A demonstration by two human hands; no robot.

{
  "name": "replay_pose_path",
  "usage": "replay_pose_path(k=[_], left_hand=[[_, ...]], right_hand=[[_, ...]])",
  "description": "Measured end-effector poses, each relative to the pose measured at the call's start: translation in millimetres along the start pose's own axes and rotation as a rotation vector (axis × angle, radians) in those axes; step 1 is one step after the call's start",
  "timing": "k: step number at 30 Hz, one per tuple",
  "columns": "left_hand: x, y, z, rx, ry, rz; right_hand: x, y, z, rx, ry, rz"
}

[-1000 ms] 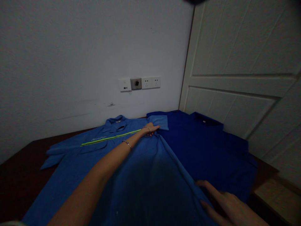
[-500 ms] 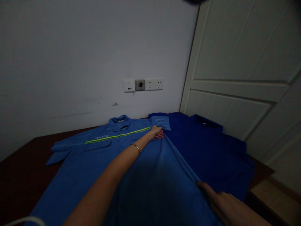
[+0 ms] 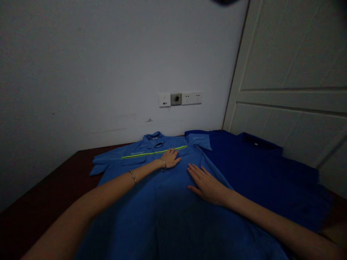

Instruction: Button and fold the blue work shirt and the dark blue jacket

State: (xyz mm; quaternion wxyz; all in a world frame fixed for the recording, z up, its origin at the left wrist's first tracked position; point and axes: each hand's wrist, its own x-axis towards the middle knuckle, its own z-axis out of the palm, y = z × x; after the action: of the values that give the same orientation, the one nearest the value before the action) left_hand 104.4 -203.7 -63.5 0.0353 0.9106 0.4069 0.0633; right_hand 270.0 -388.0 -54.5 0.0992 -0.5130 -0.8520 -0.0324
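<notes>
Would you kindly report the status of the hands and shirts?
Left hand, right hand: both open, palms down on lighter shirt. It's spread, front up. Darker shirt: partly underneath.

Blue short-sleeved shirt [image 3: 172, 195] spread face up before you on dark red tabletop [image 3: 65, 180], collar [image 3: 148, 142] pointing away from you. Yellow-green stripe [image 3: 138, 155] crosses chest, pale lettering [image 3: 137, 153] on your left; right-side sleeve [image 3: 200, 140] overlaps darker blue garment [image 3: 252, 180].
</notes>
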Motion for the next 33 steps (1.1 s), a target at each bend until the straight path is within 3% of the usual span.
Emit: replay_pose_path(k=[4, 8, 18, 23, 25, 30, 33], left_hand=[[-30.2, -26.1, 9.9, 0.052, -0.164, -0.069], [-32.5, -35.2, 16.3, 0.061, -0.132, -0.094], [-26.1, -40.5, 11.7, 0.1, -0.122, -0.119], [-21.5, -32.5, 5.9, 0.172, -0.13, -0.121], [-18.1, -22.2, 3.9, 0.194, -0.104, -0.097], [-12.1, 4.4, 8.9, 0.069, -0.125, -0.126], [-12.6, 8.3, 14.8, 0.021, -0.186, -0.176]], right_hand=[[-12.2, 27.5, 23.4, 0.05, -0.111, 0.103], [-34.9, 36.3, 29.2, 0.036, -0.085, 0.168], [-83.8, 28.2, 35.7, -0.014, -0.011, 0.253], [-91.4, 4.3, 16.8, -0.002, -0.066, 0.285], [-88.0, -17.6, 3.3, 0.028, -0.069, 0.225], [-80.2, -70.9, -19.8, 0.241, -0.189, -0.19], [-81.8, -83.4, -22.5, 0.313, -0.256, -0.254]])
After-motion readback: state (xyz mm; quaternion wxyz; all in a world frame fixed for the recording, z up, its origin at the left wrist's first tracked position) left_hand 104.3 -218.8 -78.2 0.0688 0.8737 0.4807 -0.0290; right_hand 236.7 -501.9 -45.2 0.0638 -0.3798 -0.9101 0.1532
